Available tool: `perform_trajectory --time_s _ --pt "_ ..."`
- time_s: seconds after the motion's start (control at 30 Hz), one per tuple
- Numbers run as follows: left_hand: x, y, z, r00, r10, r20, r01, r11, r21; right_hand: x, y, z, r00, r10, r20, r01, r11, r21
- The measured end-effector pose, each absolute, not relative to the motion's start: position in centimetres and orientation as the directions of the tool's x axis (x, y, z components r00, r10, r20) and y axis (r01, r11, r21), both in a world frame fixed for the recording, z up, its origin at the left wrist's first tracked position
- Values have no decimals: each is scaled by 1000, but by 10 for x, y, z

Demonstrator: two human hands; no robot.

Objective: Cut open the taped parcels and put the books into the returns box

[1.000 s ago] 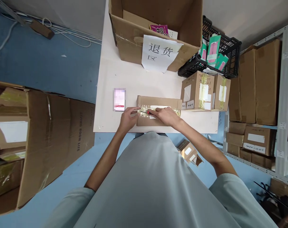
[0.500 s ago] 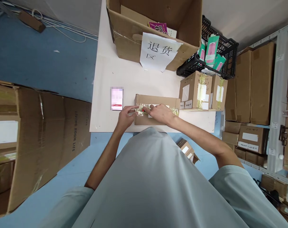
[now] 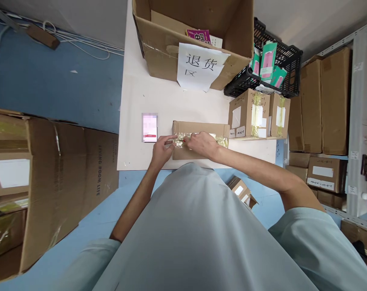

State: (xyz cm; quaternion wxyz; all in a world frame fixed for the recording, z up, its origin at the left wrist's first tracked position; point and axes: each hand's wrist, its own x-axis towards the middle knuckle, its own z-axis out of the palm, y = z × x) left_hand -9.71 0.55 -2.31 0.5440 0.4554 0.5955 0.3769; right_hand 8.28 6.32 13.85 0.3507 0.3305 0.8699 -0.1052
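1. Brown cardboard box (image 3: 200, 127) lies flat on the worktop (image 3: 171, 101), close to its near edge, with shiny tape (image 3: 222, 142) along its top. A strong push towards the near side could send it over that edge.
2. The right hand (image 3: 203, 144) has its fingers curled closed, apparently around a red tool (image 3: 185, 140), over the left part of the tape. Only a bit of the tool shows; whether it has a blade, I cannot tell.
3. The left hand (image 3: 162, 151) has its fingers slightly apart at the box's left end, seemingly touching it but clasping nothing. They sit just beside the tool, so if that is sharp, a slip to the left could nick them.
4. So light a touch may not steady the box; a hard drag to the right could slide it into the parcels (image 3: 246, 115) just beside it.
5. The white label (image 3: 212, 135) shows beside the right hand, and a careless stroke could tear it.
6. The phone (image 3: 149, 127) lies left of the box, near the left hand; a sudden jerk could knock it.
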Motion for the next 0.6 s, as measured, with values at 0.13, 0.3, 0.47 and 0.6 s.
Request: perform_trajectory --time_s 0.13,0.3,0.47,0.6 --pt "-96 4 -17 4 943 -333 129 330 935 96 60 141 -523 508 -684 651 756 63" --pt "-91 3 -11 -2 932 -364 140 360 922 101 59 143 -525 512 -680 652 755 66" --pt "-90 2 -11 -44 926 -374 169 376 911 144 61 146 -415 508 -755 693 714 100" --pt "-88 1 -12 -62 929 -364 185 369 911 212 53 157 -300 562 -771 746 642 178"
